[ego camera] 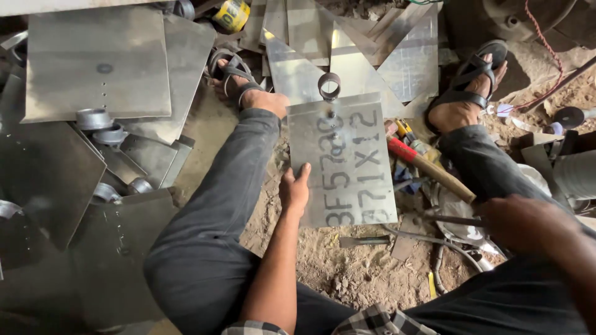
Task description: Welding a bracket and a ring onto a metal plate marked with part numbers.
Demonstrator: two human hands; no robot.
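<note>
My left hand (294,189) grips the left edge of a rectangular metal sheet (347,164) with dark painted markings, which lies on the dirt between my legs. A short metal ring (329,85) stands at the sheet's far edge. My right hand (515,220) is blurred at the right, near my knee, close to the wooden handle of a hammer (434,170) with a red neck. Whether it holds anything I cannot tell.
Large metal sheets (96,62) lie stacked at the left with several small metal collars (93,118) on them. More cut sheets (372,56) lie beyond my sandalled feet (462,93). A chisel (366,241), rods and scraps lie on the dirt at the right.
</note>
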